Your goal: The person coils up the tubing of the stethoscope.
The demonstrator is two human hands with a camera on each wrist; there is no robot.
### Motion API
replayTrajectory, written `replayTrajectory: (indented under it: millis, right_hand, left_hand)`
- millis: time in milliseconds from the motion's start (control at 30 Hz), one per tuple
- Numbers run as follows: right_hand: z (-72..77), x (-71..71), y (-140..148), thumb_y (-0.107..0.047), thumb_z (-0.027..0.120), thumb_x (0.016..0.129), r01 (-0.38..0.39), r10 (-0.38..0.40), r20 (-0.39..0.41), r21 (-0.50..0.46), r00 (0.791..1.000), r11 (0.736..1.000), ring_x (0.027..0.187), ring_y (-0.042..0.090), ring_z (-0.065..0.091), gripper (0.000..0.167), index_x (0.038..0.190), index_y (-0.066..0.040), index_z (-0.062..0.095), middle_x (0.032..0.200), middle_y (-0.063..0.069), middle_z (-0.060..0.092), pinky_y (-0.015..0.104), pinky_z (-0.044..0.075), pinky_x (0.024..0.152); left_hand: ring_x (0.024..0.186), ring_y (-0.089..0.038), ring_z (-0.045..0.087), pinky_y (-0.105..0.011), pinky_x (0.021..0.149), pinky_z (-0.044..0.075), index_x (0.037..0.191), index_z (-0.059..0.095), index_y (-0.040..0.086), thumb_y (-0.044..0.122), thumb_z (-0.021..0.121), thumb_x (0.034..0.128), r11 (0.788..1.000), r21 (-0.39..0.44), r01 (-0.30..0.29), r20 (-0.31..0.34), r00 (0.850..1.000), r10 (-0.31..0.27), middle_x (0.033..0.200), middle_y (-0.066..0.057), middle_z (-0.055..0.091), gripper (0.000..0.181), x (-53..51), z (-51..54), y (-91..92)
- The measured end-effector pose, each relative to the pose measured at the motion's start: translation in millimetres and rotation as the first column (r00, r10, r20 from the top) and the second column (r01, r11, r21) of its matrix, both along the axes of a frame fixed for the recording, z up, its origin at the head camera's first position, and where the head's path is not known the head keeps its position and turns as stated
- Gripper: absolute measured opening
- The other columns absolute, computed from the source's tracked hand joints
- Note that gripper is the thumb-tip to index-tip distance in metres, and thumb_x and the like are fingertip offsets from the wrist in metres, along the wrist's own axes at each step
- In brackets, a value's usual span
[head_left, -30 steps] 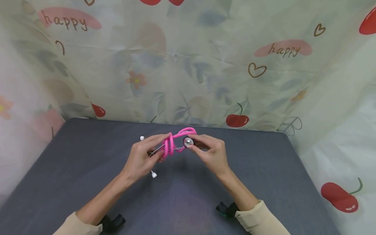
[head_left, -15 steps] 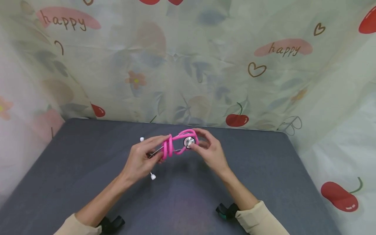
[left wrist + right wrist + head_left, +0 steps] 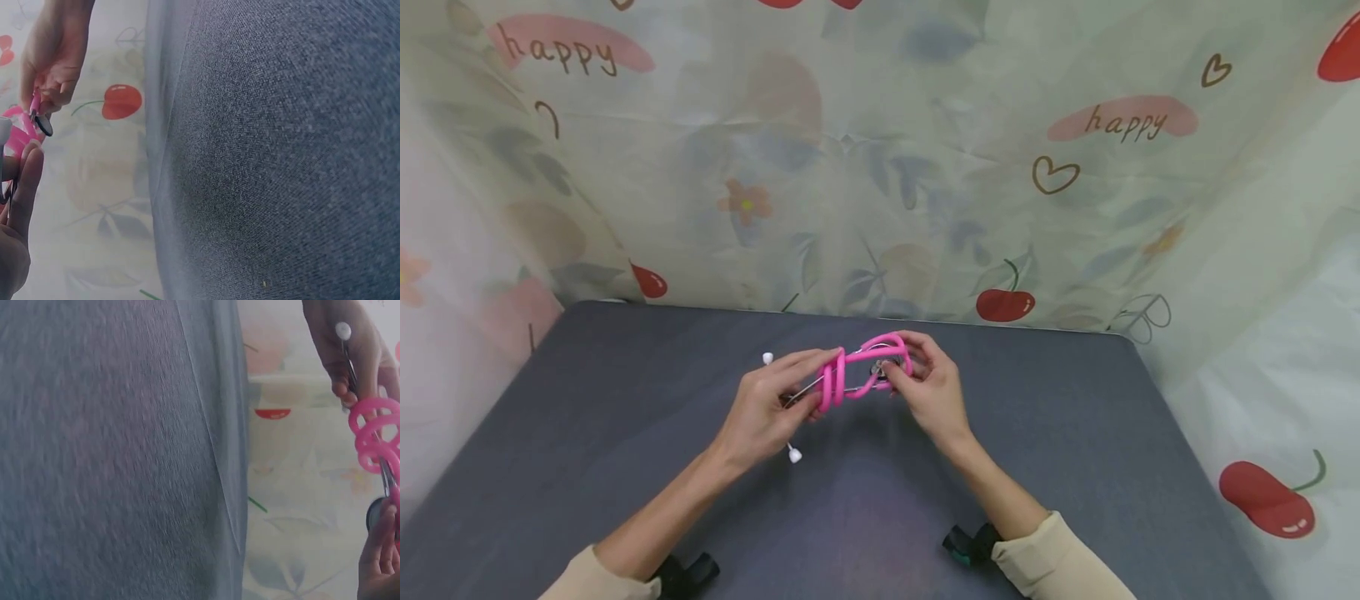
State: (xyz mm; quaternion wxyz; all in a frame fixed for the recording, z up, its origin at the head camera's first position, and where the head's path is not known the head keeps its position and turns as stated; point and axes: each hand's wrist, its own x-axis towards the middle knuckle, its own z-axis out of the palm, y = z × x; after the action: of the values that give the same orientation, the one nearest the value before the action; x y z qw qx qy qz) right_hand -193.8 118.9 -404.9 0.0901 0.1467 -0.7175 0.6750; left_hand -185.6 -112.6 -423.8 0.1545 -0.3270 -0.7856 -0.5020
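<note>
A pink stethoscope [image 3: 839,379] is held up over the table between both hands, its tubing wound in coils around the metal ear tubes. My left hand [image 3: 766,398] pinches the coils and ear tubes from the left. White ear tips [image 3: 767,358] stick out above and below that hand. At the other end, my right hand [image 3: 936,398] has its thumb on the chest piece [image 3: 877,369] and its fingers at the tubing's right loop. In the right wrist view, the dark-rimmed chest piece [image 3: 375,514] sits against the right fingertips. Part of it is hidden by the thumb.
Beneath the hands lies a dark grey table [image 3: 865,525] with a straight back edge. A printed curtain [image 3: 850,167] with cherries and lettering hangs behind and at both sides. Black straps with camera mounts [image 3: 688,575] are on both wrists.
The chest piece has turned, so its silver face no longer faces the head camera. My right fingers have shifted onto the right loop of tubing. My left hand keeps its hold.
</note>
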Motion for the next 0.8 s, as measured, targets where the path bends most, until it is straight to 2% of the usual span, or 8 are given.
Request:
replayTrajectory:
  millis: [67,100,133,233,367,567,667,800]
  right_hand:
    - [1.6,1.8,-2.0,0.010,0.067,0.088,-0.002,0.002,-0.015,-0.014,1.000,1.000,0.069,0.017,0.066,0.039,0.126,0.009,0.056,0.105,0.026,0.067,0.025,0.056,0.060]
    - [0.7,1.4,-2.4,0.011,0.066,0.089,-0.008,0.007,-0.019,-0.018,1.000,1.000,0.070,0.017,0.065,0.039,0.126,0.010,0.055,0.103,0.027,0.066,0.024,0.056,0.061]
    - [0.8,1.4,-2.3,0.011,0.066,0.089,-0.018,0.017,-0.019,-0.020,1.000,1.000,0.070,0.015,0.064,0.040,0.127,0.011,0.054,0.102,0.029,0.066,0.024,0.056,0.062]
    - [0.4,0.7,-1.0,0.011,0.066,0.089,-0.065,0.065,-0.009,-0.025,0.998,0.998,0.070,0.013,0.065,0.043,0.130,0.011,0.051,0.101,0.034,0.064,0.025,0.057,0.066]
    - [1.1,0.9,0.9,0.011,0.068,0.087,-0.104,0.104,0.007,-0.007,0.995,0.995,0.074,0.015,0.069,0.048,0.132,0.009,0.050,0.105,0.033,0.064,0.030,0.059,0.070]
    - [3.8,0.9,2.4,0.014,0.067,0.087,-0.136,0.135,0.016,0.045,0.991,0.990,0.083,0.034,0.071,0.050,0.133,0.007,0.049,0.113,0.028,0.064,0.034,0.059,0.074]
    - [-3.6,-3.3,3.4,0.017,0.063,0.088,-0.150,0.149,0.027,0.032,0.988,0.988,0.089,0.041,0.070,0.049,0.134,0.009,0.046,0.118,0.029,0.062,0.037,0.059,0.076]
    - [-15.7,-9.9,5.2,0.015,0.061,0.090,-0.162,0.161,0.031,0.011,0.986,0.987,0.093,0.041,0.070,0.047,0.134,0.004,0.047,0.120,0.026,0.062,0.037,0.058,0.077]
  left_hand:
    - [0.065,-0.007,0.066,-0.024,0.055,0.056,0.137,0.061,0.012,-0.009,0.072,0.0850,1.000,-0.005,0.004,0.005,1.000,-0.004,0.127,-0.009,0.062,0.057,-0.1,-0.2,0.3]
    - [0.065,-0.005,0.066,-0.023,0.056,0.055,0.138,0.061,0.014,-0.008,0.072,0.0854,1.000,-0.008,0.005,0.007,1.000,-0.005,0.128,-0.007,0.062,0.058,-2.5,-4.6,-0.5]
    - [0.065,-0.005,0.066,-0.022,0.056,0.055,0.138,0.061,0.015,-0.008,0.072,0.0854,1.000,-0.010,0.004,0.008,1.000,-0.004,0.128,-0.007,0.062,0.059,-2.2,-4.5,-0.4]
    - [0.065,-0.006,0.066,-0.023,0.056,0.056,0.139,0.060,0.015,-0.007,0.073,0.0853,1.000,-0.006,0.004,0.017,1.000,-0.004,0.128,-0.007,0.062,0.059,-2.2,-5.4,-0.6]
    - [0.065,-0.008,0.067,-0.024,0.056,0.056,0.139,0.060,0.015,-0.006,0.073,0.0855,1.000,-0.002,0.008,0.030,1.000,-0.008,0.128,-0.007,0.062,0.059,-2.7,-6.4,-1.5]
    - [0.067,-0.009,0.066,-0.023,0.057,0.056,0.138,0.061,0.017,-0.005,0.074,0.0854,1.000,-0.026,0.005,0.019,1.000,-0.004,0.128,-0.006,0.062,0.058,-2.3,-7.6,-2.2]
    - [0.071,-0.009,0.066,-0.022,0.060,0.056,0.138,0.062,0.018,-0.004,0.074,0.0855,0.999,-0.044,0.000,0.009,1.000,0.000,0.127,-0.006,0.062,0.058,-1.9,-8.7,-1.9]
    - [0.070,-0.008,0.067,-0.023,0.059,0.057,0.138,0.061,0.017,-0.004,0.074,0.0854,1.000,-0.028,0.001,0.034,0.999,0.000,0.126,-0.005,0.062,0.059,-2.2,-9.7,-1.9]
